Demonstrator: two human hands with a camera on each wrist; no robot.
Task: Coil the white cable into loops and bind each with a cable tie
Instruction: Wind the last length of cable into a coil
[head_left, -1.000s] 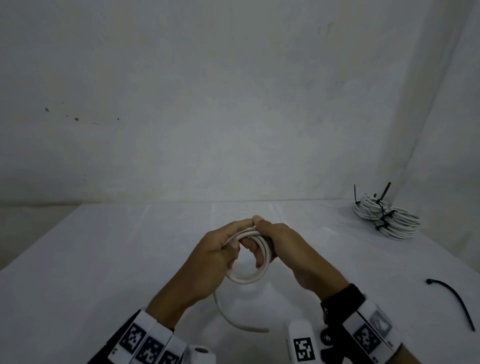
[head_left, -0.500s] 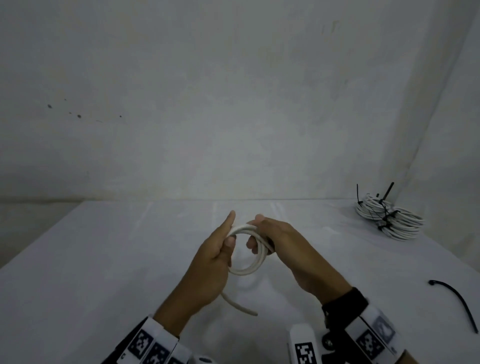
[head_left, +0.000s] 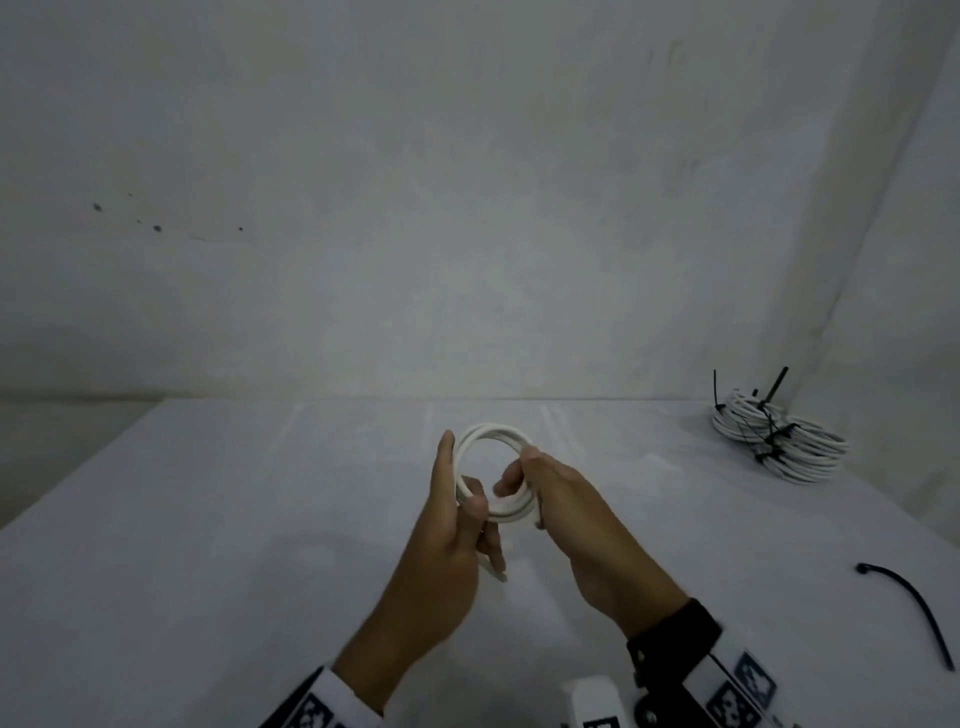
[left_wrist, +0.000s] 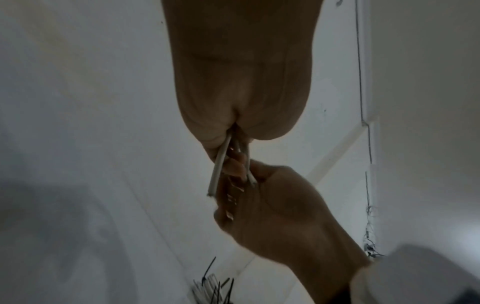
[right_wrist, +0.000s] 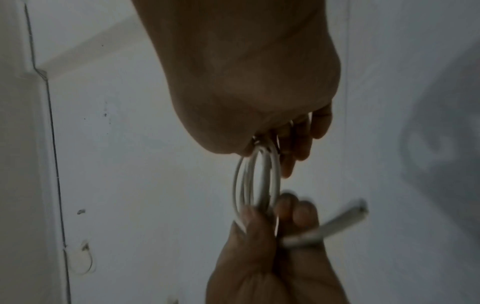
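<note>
Both hands clasp the coil (head_left: 493, 473), left hand (head_left: 452, 525) and right hand (head_left: 566, 504); the tie (head_left: 914, 608) lies lower right, nearer the right.

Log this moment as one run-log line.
stage: coiling | left hand: grips white cable coil | right hand: grips coil | loose cable tie: untouched on table

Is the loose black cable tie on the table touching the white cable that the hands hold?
No: the black cable tie lies alone at the table's right, apart from the white cable.
</note>
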